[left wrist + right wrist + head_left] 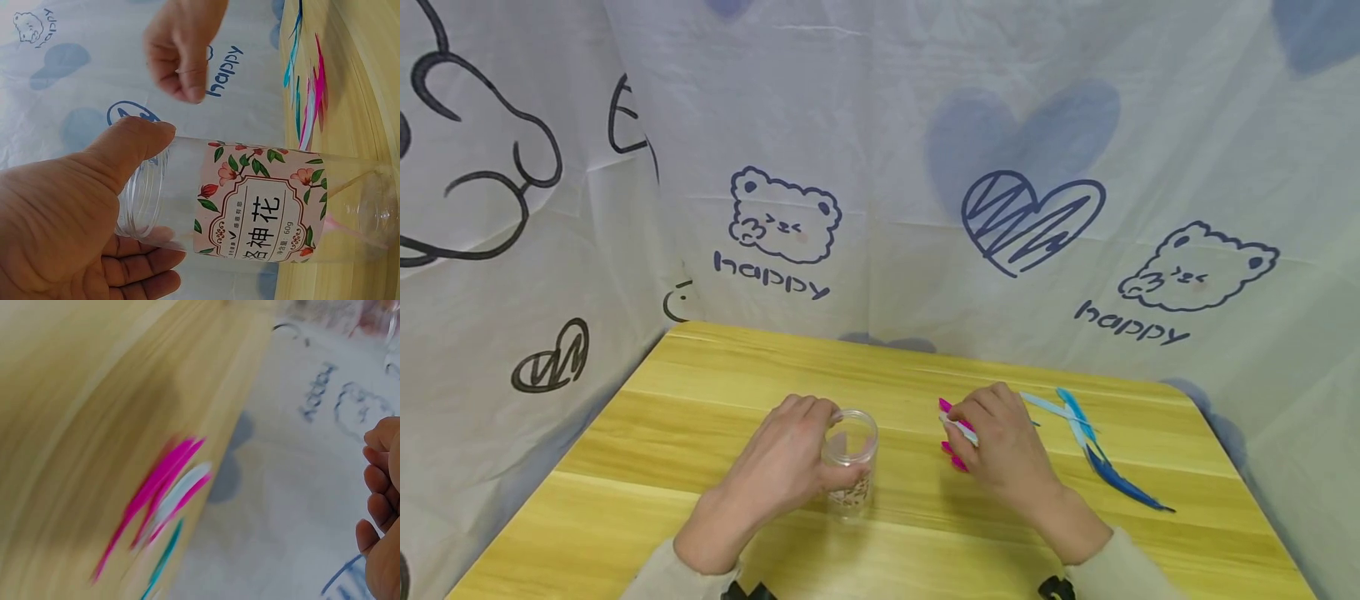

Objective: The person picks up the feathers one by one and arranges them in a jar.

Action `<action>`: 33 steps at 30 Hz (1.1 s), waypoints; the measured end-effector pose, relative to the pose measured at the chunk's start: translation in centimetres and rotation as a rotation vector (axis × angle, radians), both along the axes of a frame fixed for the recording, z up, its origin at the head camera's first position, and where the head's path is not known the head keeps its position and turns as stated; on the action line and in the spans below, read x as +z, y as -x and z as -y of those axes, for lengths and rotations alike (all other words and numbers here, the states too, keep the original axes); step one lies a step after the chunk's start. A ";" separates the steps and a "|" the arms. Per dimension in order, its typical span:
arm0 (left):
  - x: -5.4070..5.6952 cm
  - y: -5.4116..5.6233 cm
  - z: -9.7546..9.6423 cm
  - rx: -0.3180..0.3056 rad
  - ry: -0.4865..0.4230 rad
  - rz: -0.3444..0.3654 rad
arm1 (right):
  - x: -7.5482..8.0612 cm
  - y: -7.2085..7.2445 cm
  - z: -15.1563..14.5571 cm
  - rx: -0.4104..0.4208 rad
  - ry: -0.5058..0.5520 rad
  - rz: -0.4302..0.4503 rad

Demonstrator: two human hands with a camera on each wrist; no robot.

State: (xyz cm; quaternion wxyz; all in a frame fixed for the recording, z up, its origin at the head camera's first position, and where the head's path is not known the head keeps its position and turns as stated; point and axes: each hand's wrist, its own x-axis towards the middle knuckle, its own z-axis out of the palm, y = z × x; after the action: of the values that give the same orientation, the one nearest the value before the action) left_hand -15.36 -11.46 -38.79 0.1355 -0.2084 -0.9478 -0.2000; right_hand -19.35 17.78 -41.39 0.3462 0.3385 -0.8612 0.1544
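My left hand [786, 458] grips a clear plastic jar [852, 475] near its open mouth, thumb on one side and fingers on the other. In the left wrist view the jar's pink floral label [259, 206] faces the camera, and thin brownish and pink strips show through its lower end. Over the feathers to the right hovers my right hand [1006, 442], its fingers loosely curled; no feather shows in it in the right wrist view. Magenta feathers [156, 478], a white feather [182, 490] and a teal feather [165, 556] lie on the table below.
On the wooden table [700, 400], a dark blue feather [1123, 483], a light blue feather [1075, 408] and a pale feather [1045, 404] lie right of my right hand. White cloth [895, 275] printed with bears and hearts hangs behind the table.
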 end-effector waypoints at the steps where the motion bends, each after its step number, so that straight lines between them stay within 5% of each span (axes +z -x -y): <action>1: 0.1 0.0 0.0 -0.001 -0.001 0.003 | -0.2 0.0 -0.6 -0.016 -0.008 0.008; 15: 0.4 0.0 0.0 -0.007 -0.012 0.024 | -3.3 0.2 -6.1 -0.148 -0.173 0.061; 28: 0.5 0.0 0.1 -0.012 -0.007 0.028 | -5.2 -0.4 -6.6 -0.209 -0.357 0.257; 33: 0.4 0.0 0.1 -0.014 -0.010 0.030 | -5.7 -0.5 -6.6 -0.220 -0.382 0.255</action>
State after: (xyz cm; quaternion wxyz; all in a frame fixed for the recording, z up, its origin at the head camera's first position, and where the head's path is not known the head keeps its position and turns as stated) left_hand -15.41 -11.59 -38.37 0.1208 -0.2111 -0.9472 -0.2087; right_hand -18.82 24.34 -47.05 0.1792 0.2799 -0.9431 -0.0079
